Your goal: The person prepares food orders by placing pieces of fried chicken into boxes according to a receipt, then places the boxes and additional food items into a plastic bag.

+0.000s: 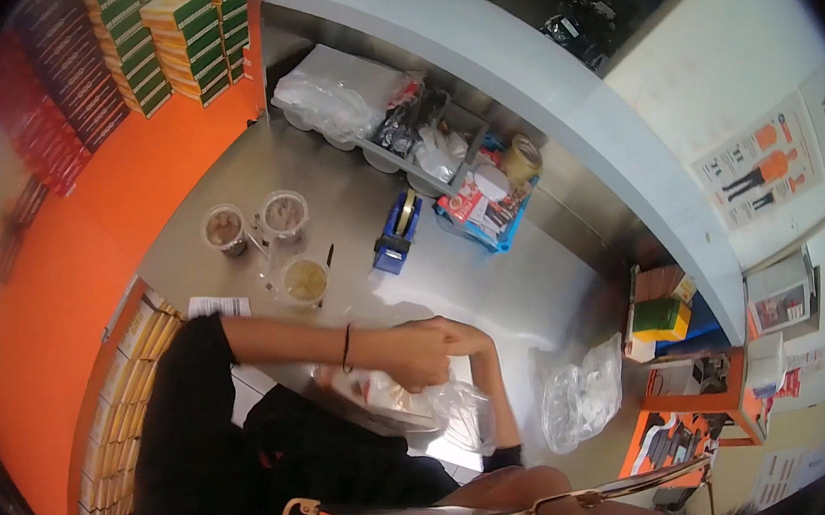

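My left hand point(411, 356), a dark band on its wrist, reaches in from the left with its fingers closed. It meets my right hand point(466, 338), whose fingers are bent in against it. Both grip the gathered top of a clear plastic bag point(464, 415), which hangs below them near the counter's front edge. Something white and reddish shows through the bag, too blurred to name. My knuckles hide the exact pinch. Beyond my left forearm stand three clear plastic cups: two with brown contents point(224, 231) point(285, 217) and one with yellowish contents point(304, 281).
On the steel counter point(324, 181) lie a black pen point(331, 255) and a blue tape dispenser point(396, 235). At the back are a grey bin point(463, 158) of bags and a blue basket point(503, 240). A crumpled clear bag point(583, 396) lies right; stacked boxes point(187, 45) stand far left.
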Demonstrator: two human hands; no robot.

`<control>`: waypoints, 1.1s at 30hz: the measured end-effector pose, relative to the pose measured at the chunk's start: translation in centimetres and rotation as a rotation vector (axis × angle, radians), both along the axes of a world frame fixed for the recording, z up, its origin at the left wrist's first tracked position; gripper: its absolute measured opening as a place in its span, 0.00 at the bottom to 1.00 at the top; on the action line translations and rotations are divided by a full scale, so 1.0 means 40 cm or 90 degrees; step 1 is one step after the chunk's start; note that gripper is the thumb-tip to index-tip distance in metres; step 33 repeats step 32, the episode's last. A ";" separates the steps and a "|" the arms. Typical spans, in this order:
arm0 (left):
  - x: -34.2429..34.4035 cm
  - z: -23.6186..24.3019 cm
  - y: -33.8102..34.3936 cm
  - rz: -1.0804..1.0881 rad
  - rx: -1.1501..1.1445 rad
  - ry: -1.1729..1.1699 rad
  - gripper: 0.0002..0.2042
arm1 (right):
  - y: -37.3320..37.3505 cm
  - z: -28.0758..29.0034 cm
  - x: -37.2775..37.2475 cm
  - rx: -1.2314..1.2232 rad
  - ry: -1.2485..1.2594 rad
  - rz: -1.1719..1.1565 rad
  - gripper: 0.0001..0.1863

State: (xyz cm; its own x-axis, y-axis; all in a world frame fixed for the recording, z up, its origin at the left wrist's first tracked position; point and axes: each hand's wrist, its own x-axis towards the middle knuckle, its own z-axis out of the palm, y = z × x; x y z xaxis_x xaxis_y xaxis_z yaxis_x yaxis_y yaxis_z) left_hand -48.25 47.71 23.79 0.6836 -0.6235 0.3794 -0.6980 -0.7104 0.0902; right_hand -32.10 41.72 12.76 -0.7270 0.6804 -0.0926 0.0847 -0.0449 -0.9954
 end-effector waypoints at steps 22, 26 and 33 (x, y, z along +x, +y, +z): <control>-0.096 -0.397 0.033 0.471 -0.372 0.194 0.18 | 0.690 0.084 0.020 0.592 -0.560 -0.641 0.26; -0.073 -0.378 0.057 0.623 -0.550 0.082 0.19 | 0.182 0.155 -0.011 0.475 -0.466 -0.786 0.16; 0.052 -0.324 -0.115 0.562 -0.640 0.047 0.11 | -0.630 0.006 -0.210 0.074 -0.410 -1.338 0.15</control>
